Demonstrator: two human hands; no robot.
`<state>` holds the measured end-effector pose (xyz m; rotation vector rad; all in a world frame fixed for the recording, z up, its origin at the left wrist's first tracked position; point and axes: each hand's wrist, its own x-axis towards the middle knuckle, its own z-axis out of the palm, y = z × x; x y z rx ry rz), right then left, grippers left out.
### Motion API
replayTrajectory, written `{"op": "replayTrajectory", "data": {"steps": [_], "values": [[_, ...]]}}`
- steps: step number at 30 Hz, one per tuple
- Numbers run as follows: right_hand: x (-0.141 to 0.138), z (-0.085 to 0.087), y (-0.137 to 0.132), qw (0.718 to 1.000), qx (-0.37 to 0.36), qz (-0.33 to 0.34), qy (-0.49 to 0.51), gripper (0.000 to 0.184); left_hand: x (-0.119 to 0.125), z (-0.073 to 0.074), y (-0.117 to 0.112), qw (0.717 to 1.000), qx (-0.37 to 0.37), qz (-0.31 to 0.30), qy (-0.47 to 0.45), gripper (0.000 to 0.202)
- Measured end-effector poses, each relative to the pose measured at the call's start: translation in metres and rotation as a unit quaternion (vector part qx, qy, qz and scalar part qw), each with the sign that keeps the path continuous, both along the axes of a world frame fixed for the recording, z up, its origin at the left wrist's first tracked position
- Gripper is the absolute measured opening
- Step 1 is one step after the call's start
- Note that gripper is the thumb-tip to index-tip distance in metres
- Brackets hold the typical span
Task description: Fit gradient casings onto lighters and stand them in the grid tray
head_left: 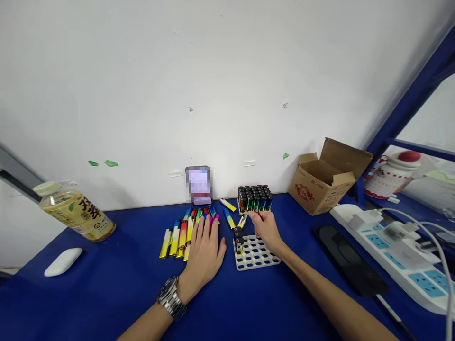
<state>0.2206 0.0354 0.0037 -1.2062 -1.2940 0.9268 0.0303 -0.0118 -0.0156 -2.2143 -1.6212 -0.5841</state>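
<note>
My left hand (205, 247) lies with fingers stretched out over a pile of colourful lighters (174, 239), fingertips on the far ones. My right hand (266, 229) is closed above the far edge of a white tray with oval holes (259, 255). A sliver of red shows by its fingers, but what they hold is mostly hidden. Several black-ended lighters (239, 241) stand upright in this tray's left column. Behind it, a second rack is filled with upright black-ended lighters (255, 199). A few loose lighters (229, 219) lie between the pile and the racks.
A phone (199, 184) leans on the wall. Left are a drink bottle (76, 210) and a white mouse (64, 262). Right are an open cardboard box (320, 182), a black device (348, 259) and a power strip (401, 260) with plugs and cables.
</note>
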Motion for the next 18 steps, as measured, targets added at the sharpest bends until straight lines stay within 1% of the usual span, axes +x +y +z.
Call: {"op": "replayTrajectory", "data": {"steps": [5,6,8,10,12,14,18], "values": [[0.001,-0.003,0.000,1.000,0.005,-0.008,-0.019,0.046,0.000,0.000,-0.001,1.000,-0.005,-0.003,-0.002,0.050],[0.001,-0.003,0.000,1.000,0.005,0.004,-0.011,0.047,0.000,0.000,-0.001,1.000,-0.004,-0.004,-0.002,0.050],[0.000,-0.001,-0.001,0.997,0.010,0.066,0.024,0.049,0.000,0.000,-0.001,1.000,-0.001,-0.004,-0.001,0.050],[0.000,0.003,-0.003,0.988,0.015,0.136,0.067,0.052,-0.001,0.000,-0.001,1.000,0.000,-0.004,0.002,0.050],[0.001,0.007,-0.006,0.979,0.018,0.179,0.098,0.055,-0.001,0.000,0.000,1.000,-0.001,-0.006,0.005,0.049],[0.003,0.010,-0.009,0.975,0.024,0.193,0.103,0.050,-0.001,0.000,0.000,1.000,-0.002,-0.006,0.005,0.049],[0.009,0.012,-0.014,0.977,0.063,0.200,0.051,0.033,0.000,0.001,0.000,1.000,-0.001,-0.009,-0.001,0.050]]}}
